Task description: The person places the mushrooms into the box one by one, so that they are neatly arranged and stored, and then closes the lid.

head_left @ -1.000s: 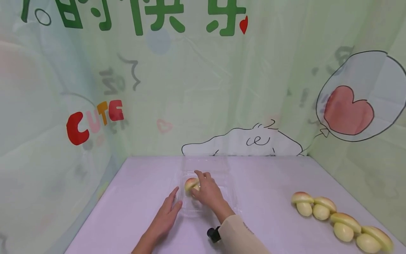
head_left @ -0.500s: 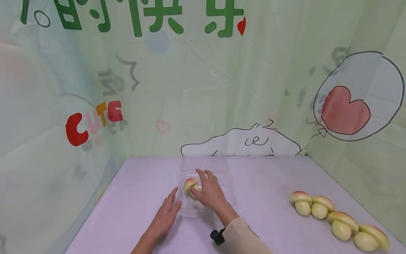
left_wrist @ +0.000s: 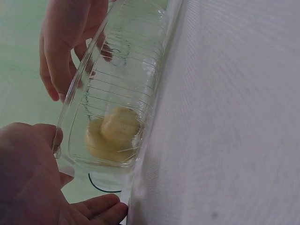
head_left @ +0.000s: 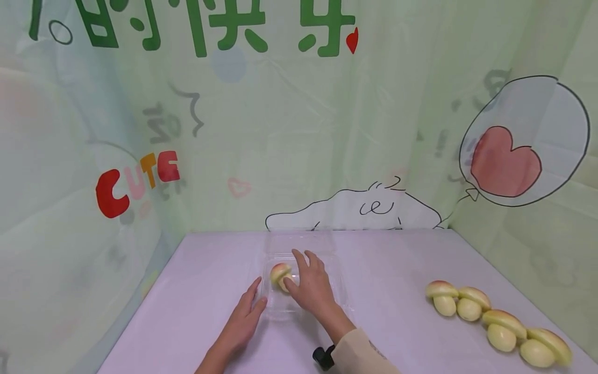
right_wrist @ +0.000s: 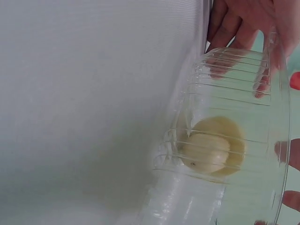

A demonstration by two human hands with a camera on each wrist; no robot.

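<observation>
Inside the clear box [left_wrist: 126,82] lay one mushroom [head_left: 280,272], the right hand [head_left: 314,286] spread wide beside it, apparently gripping nothing. The left hand [head_left: 240,318], fingers extended, touched the box; light steadying there and lifting the right thumb [head_left: 291,286] clear seemed wisest.

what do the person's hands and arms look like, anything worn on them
The left hand and right hand are both ungloved. A beige sleeve covers the right forearm, with a small dark marking too unclear to read. A small black device shows beside the sleeve. The visible part of the left forearm is bare.
</observation>
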